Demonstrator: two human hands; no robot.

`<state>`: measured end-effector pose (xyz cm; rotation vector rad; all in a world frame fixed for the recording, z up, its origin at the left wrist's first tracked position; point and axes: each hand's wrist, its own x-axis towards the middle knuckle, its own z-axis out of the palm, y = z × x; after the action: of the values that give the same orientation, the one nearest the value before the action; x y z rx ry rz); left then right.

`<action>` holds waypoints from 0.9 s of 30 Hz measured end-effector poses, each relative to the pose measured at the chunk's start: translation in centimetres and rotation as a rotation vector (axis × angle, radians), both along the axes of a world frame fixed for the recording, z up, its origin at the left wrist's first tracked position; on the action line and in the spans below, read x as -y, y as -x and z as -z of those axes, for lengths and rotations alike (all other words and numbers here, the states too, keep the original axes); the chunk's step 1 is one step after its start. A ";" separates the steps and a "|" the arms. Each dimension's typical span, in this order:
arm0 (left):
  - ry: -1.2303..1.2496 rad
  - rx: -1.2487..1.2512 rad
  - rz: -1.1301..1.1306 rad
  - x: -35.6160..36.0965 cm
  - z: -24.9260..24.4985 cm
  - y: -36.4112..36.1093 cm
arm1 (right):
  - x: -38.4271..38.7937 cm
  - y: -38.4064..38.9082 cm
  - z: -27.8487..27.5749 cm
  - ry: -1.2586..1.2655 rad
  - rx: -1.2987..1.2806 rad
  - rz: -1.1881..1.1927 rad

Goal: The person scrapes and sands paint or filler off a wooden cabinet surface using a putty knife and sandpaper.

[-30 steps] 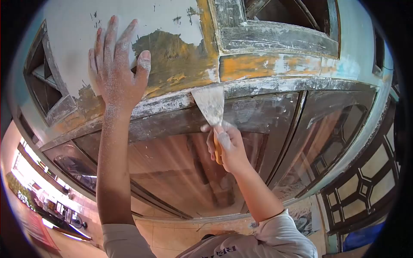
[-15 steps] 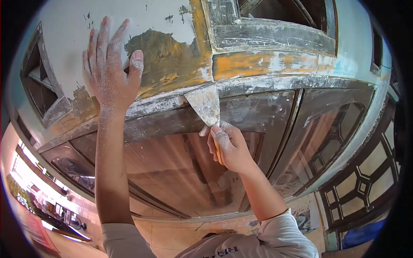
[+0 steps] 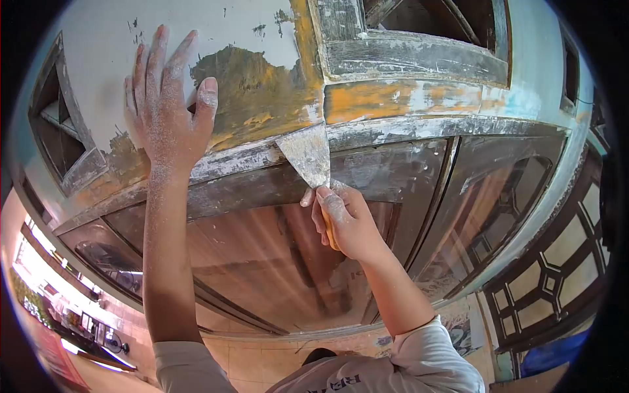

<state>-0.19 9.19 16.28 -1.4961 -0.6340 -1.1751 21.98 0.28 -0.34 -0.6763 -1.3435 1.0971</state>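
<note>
I see the dusty left hand [image 3: 169, 118] spread flat, holding nothing, against the white, patchily bare panel [image 3: 239, 26] at left. To its right, the right hand [image 3: 348, 226] grips the grey, fan-shaped metal putty knife [image 3: 309, 156] at the white-smeared wooden rail [image 3: 406, 130]; I'd favour a low blade angle and even pressure.

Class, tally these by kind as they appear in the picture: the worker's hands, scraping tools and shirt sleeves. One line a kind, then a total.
Hands: 2 (left hand, right hand)
Scraper: 1
Shirt sleeves: 2 (left sleeve, right sleeve)
Total: 5
</note>
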 end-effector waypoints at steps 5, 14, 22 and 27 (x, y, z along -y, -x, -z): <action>-0.009 0.003 0.022 -0.4 0.0 0.2 | 0.1 -0.2 0.5 -0.015 -0.009 -0.025; -0.002 0.018 0.012 -0.2 0.0 0.2 | -0.3 0.1 0.4 -0.016 -0.023 -0.016; 0.024 0.018 -0.004 0.3 0.0 0.0 | -0.5 0.0 1.4 -0.028 0.006 0.028; 0.004 0.025 -0.026 0.3 0.1 -0.2 | 0.6 -0.1 0.0 -0.068 0.015 0.066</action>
<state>-0.03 8.88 16.18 -1.4745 -0.6708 -1.1749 22.04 -0.36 -0.35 -0.6753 -1.3556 0.9911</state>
